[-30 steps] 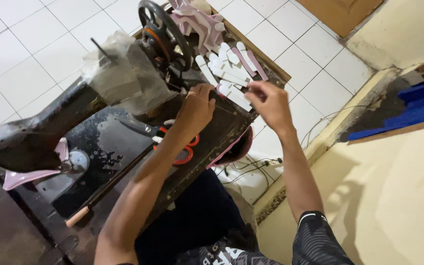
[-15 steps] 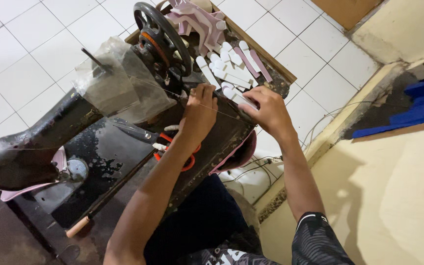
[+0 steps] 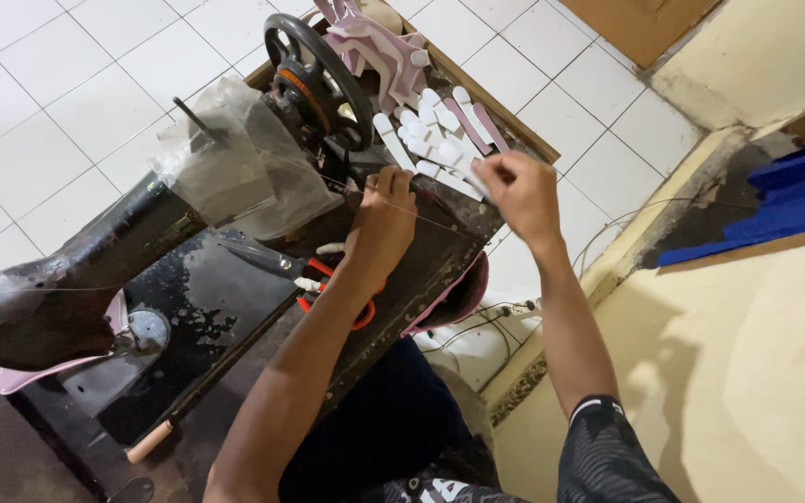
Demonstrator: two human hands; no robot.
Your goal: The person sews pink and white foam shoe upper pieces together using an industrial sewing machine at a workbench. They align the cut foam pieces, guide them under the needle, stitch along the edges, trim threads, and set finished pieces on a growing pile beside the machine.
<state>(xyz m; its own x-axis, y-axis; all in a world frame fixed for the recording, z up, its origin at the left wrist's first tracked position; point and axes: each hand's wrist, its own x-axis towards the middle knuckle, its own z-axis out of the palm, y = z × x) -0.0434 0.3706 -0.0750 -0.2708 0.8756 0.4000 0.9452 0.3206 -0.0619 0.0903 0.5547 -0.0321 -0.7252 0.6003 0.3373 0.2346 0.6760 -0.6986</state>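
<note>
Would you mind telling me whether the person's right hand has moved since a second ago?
Yes. The right hand has come in toward the black handwheel and now pinches at the pale rounded strips, nearer the left hand.

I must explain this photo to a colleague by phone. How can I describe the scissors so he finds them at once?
Start at the black sewing machine on the dark table. Below its handwheel, under the left forearm, lie the scissors. Only they have orange-red handles.
</note>
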